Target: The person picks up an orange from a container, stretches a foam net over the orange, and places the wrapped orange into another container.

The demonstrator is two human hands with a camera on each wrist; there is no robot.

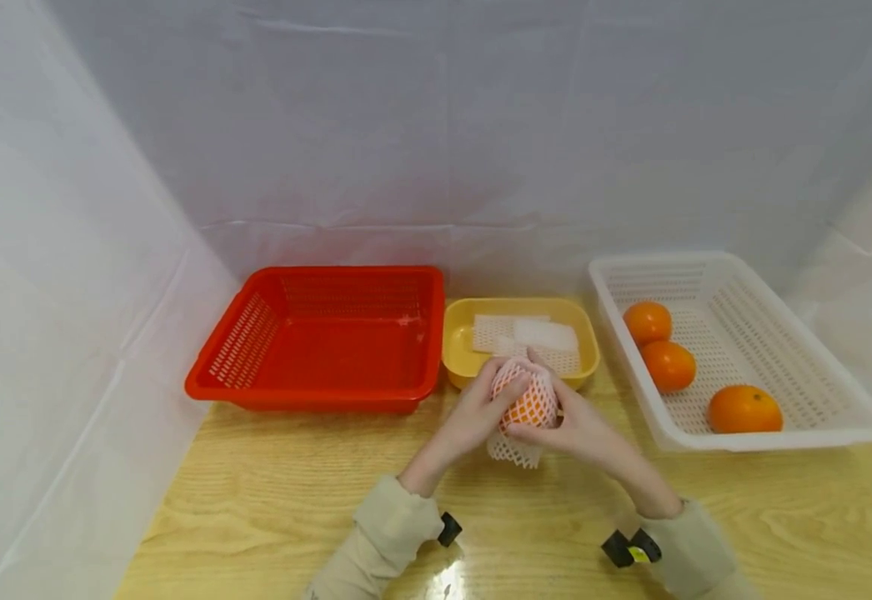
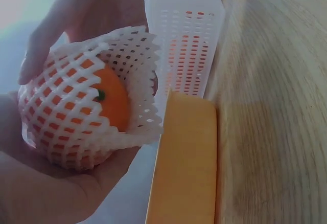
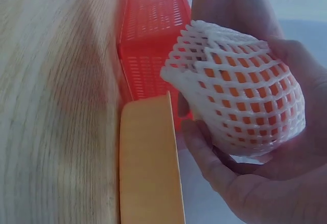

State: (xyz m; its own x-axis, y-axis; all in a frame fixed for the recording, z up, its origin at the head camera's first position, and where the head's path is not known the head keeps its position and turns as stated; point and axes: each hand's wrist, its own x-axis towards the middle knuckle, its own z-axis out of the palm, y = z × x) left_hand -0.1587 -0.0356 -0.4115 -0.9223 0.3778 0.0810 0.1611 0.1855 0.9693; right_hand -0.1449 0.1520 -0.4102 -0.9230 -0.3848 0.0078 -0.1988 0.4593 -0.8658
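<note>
Between both hands is an orange [image 2: 113, 101] inside a white foam net sleeve [image 1: 514, 451], held above the table in front of the yellow tray. My left hand [image 1: 475, 414] grips it from the left side, thumb across the net. From the right, my right hand [image 1: 584, 427] holds the same wrapped fruit with curled fingers. In the left wrist view the net gapes at one end, and the orange's green stem spot shows there. The right wrist view shows the net [image 3: 250, 96] stretched over the fruit's other side.
A yellow tray [image 1: 457, 367] with several flat white foam nets [image 1: 544, 335] stands just behind the hands. To its left is a red basket [image 1: 316, 393]. The white basket [image 1: 819, 437] at right holds three oranges [image 1: 744, 409]. White sheeting [image 1: 406, 150] encloses the wooden table [image 1: 278, 483].
</note>
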